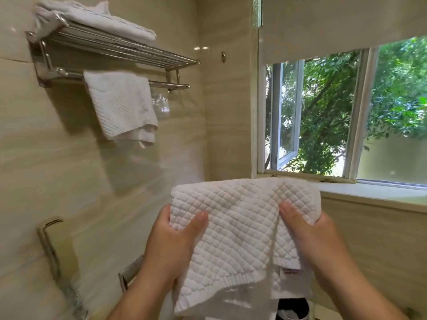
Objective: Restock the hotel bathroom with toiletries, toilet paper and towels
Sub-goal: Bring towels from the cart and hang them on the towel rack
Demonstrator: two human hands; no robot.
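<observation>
- While we faced the window [323,116], our left hand [171,241] and right hand [318,239] gripped a folded white towel [242,227], held up between them.
- A wall rack [138,51] carried a stacked towel [97,17] and a hanging towel [122,105].

Unreadable label [290,272] on towel [240,229]

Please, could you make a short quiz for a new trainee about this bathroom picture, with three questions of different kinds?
1. True or false: the left hand and the right hand both grip the quilted towel.
2. How many towels does the wall rack bear? A one, B two, C four.
3. Fill in: the left pane of the window stands ___ (open or shut).
Key: 1 true; 2 B; 3 open.
</observation>
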